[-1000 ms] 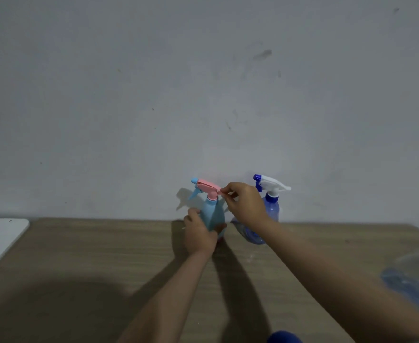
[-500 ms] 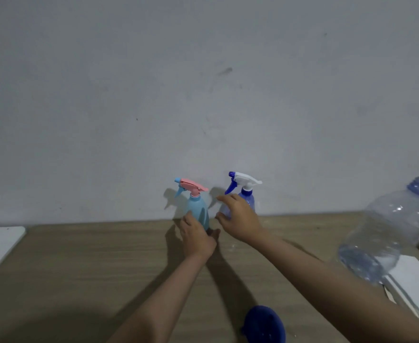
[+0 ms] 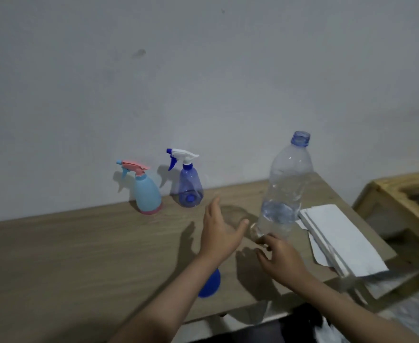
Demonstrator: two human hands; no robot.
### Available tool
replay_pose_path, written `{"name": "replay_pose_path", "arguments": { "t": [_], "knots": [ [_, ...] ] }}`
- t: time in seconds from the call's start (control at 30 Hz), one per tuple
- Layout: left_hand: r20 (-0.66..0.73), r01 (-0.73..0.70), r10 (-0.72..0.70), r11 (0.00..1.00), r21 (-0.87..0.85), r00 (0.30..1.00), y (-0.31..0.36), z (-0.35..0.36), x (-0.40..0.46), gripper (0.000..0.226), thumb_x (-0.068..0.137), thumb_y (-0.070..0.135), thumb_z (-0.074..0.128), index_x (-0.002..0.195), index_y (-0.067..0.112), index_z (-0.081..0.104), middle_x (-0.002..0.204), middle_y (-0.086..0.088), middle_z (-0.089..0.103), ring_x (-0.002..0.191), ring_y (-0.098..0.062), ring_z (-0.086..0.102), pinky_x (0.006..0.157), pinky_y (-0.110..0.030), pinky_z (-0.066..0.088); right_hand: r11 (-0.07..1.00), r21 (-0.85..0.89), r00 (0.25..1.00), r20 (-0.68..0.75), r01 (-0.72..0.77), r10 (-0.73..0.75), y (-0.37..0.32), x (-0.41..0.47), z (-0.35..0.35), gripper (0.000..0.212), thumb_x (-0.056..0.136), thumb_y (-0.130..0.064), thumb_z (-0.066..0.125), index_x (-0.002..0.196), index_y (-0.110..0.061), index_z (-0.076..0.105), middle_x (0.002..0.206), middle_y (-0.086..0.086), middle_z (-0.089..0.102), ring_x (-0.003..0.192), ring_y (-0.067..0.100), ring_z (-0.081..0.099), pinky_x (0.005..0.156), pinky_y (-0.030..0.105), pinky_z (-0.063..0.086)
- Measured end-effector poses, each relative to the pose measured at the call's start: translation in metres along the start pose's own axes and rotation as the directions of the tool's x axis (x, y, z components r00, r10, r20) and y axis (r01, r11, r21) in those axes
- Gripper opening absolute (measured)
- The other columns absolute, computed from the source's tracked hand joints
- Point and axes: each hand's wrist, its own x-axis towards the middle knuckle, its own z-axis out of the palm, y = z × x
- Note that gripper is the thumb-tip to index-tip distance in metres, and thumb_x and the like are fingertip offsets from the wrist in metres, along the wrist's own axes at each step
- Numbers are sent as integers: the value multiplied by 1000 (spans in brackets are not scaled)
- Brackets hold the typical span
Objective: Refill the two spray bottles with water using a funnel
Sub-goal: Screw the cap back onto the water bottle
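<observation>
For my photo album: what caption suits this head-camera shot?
Both open hands, left hand and right hand, reach toward uncapped water bottle; two spray bottles behind.

- The left forearm is hiding most of a blue object (image 3: pixel 210 284) on the worktop (image 3: pixel 79 243); its kind is staying unclear.
- The right edge is cutting off a wooden stand (image 3: pixel 401 194).
- The right hand (image 3: pixel 277 258) is blurring at its fingertips.

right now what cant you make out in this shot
- Blue funnel, head view: mostly hidden behind the left forearm.
- Right hand: blurred; contact with the water bottle cannot be told.
- Light blue spray bottle: opaque, fill level unseen.
- White papers: near edge smeared by blur.
</observation>
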Motion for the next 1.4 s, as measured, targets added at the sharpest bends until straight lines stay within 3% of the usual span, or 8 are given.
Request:
{"name": "replay_pose_path", "arguments": {
  "t": [0.23, 0.47, 0.6, 0.7, 0.87, 1.0, 1.17, 1.4],
  "knots": [
    [-20, -13, 12, 995, -99, 1000, 62, 82, 11, 105, 70, 46, 78, 149, 24, 12, 153, 4, 22, 138, -12, 26, 100, -20, 28, 963, -170, 966, 122, -208, 230, 84, -5, -26, 44, 86, -30, 62, 127, -19, 53, 116, 9, 54, 102, 25, 61, 77, 26, 43],
    [-268, 59, -98, 987, -150, 959, 76, 125, 24, 87, 68, 46, 80, 136, 17, 34, 138, 2, 43, 127, -15, 42, 95, -25, 40, 988, -28, 971, 185, -152, 154, 108, 1, -12, 26, 85, -27, 60, 108, -17, 64, 100, 1, 46, 92, 24, 62, 77, 25, 44],
    [-320, 71, -116, 986, -148, 940, 74, 132, 27, 79, 70, 43, 79, 133, 19, 39, 136, 3, 46, 122, -9, 43, 89, -19, 36, 980, 172, 995, 2, -98, 99, 106, 16, -46, 33, 86, -26, 65, 118, -21, 61, 107, 5, 57, 92, 19, 62, 77, 21, 44],
    [-326, 73, -117, 987, -145, 938, 74, 132, 25, 78, 69, 45, 80, 132, 21, 40, 134, 5, 48, 116, -1, 42, 89, -15, 36, 921, 389, 965, -242, 1, 102, 87, 40, -96, 24, 83, -23, 69, 107, -24, 68, 101, 6, 61, 75, 9, 63, 67, 11, 44],
    [-317, 104, -136, 988, -114, 939, 79, 129, 21, 72, 71, 42, 79, 131, 24, 42, 129, 8, 51, 110, 0, 43, 84, -17, 38, 615, 728, 885, -454, 302, 104, 25, 74, -173, 18, 82, -12, 72, 93, -21, 62, 91, 1, 63, 69, 9, 63, 65, 14, 48],
    [-301, 136, -178, 979, -155, 937, 82, 129, 19, 78, 68, 44, 80, 134, 28, 41, 131, 11, 50, 116, -4, 45, 90, -23, 43, 513, 729, 854, -520, 453, -15, -12, 95, -190, 21, 83, -13, 72, 91, -25, 58, 88, -8, 62, 78, 7, 63, 70, 22, 53],
    [-289, 143, -188, 975, -169, 939, 83, 129, 18, 82, 67, 47, 80, 135, 28, 39, 134, 10, 50, 121, -8, 47, 92, -24, 45, 591, 610, 818, -553, 527, -159, -22, 112, -173, 26, 86, -19, 68, 109, -32, 66, 97, -8, 63, 92, 11, 64, 76, 36, 57],
    [-302, 119, -160, 982, -148, 940, 84, 124, 19, 80, 67, 48, 80, 133, 25, 42, 126, 12, 50, 111, -1, 45, 86, -19, 41, 584, 600, 818, -532, 547, -221, -23, 123, -163, 12, 86, -14, 66, 96, -21, 68, 97, -17, 64, 90, 5, 63, 77, 30, 56]
  ]
}}
